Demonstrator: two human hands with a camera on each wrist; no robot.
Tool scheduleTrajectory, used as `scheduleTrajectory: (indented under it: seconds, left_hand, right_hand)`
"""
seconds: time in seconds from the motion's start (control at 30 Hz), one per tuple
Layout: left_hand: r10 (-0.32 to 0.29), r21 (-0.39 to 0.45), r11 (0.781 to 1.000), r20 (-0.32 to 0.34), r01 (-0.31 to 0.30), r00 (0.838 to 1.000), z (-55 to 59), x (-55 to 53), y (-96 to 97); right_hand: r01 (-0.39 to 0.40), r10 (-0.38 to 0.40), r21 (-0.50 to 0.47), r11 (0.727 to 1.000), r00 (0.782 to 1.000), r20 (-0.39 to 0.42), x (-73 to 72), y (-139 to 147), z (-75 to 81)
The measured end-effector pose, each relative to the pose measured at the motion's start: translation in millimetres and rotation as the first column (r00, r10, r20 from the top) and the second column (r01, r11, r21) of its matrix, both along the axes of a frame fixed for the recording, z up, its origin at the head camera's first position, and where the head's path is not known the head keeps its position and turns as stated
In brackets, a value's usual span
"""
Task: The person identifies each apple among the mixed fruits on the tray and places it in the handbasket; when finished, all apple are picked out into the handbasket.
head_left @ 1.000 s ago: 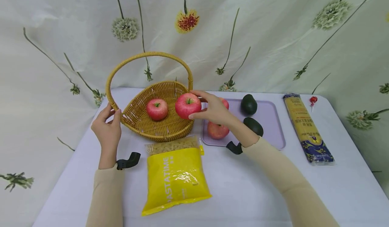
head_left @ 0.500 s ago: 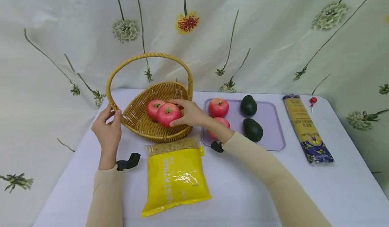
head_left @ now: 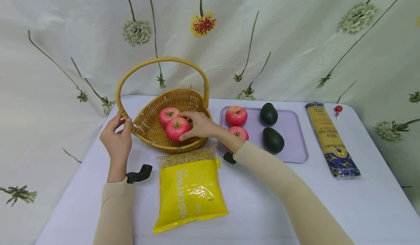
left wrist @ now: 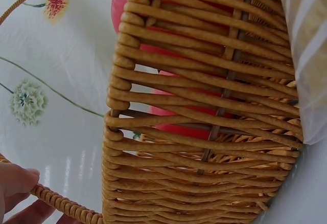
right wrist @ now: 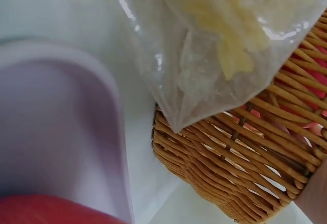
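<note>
A wicker basket [head_left: 154, 141] with a tall arched handle stands at the left of the table. My left hand [head_left: 116, 137] pinches the lower left end of that handle; in the left wrist view its thumb and fingers [left wrist: 18, 180] lie around the wrapped cane. Inside the basket my right hand [head_left: 198, 124] grips a red apple [head_left: 176, 130], thumb at the near side and fingers behind. Another apple [head_left: 166, 114] sits just behind it in the basket. In the right wrist view the woven wall [right wrist: 240, 152] hides most of the right hand.
A lilac tray [head_left: 293, 135] right of the basket bears two apples [head_left: 236, 116] and two avocados [head_left: 273, 140]. A yellow pasta bag [head_left: 190, 190] lies right in front of the basket. Farther right are a long spaghetti pack [head_left: 331, 139] and a red lollipop [head_left: 338, 109].
My right hand has carried the apple left and down from over the basket's right rim to beside the other apple inside. The left hand has kept its hold on the handle.
</note>
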State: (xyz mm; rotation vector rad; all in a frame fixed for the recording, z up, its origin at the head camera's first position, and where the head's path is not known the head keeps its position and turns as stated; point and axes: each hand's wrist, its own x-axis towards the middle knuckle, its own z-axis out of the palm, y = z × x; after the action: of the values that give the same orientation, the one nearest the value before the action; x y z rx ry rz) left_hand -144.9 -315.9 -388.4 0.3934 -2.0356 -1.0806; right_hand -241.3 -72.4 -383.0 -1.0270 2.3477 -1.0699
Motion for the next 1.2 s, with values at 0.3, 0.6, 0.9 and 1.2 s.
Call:
scheduleTrajectory:
  seconds: [0.3, 0.6, 0.9, 1.2]
  left_hand:
    - [0.001, -0.003, 1.0, 0.005, -0.001, 1.0, -1.0, -0.1, 0.3]
    - [-0.007, 0.01, 1.0, 0.004, 0.007, 1.0, 0.3, -0.1, 1.2]
    - [0.008, 0.008, 1.0, -0.01, -0.008, 1.0, 0.4, 1.5, -0.9]
    - [0.002, -0.01, 1.0, 0.006, -0.002, 1.0, 1.2, 1.5, -0.9]
  right_hand:
    - [-0.009, 0.01, 0.032, 0.999, 1.0, -0.017, -5.4, -13, -7.0]
    - [0.018, -0.016, 0.066, 0.998, 0.999, -0.031, -7.6, -24, -7.4]
    - [0.007, -0.003, 0.071, 0.997, 0.998, -0.062, -9.6, -35, -6.8]
    - [0.017, -0.012, 0.079, 0.997, 0.998, -0.062, -10.9, -42, -13.0]
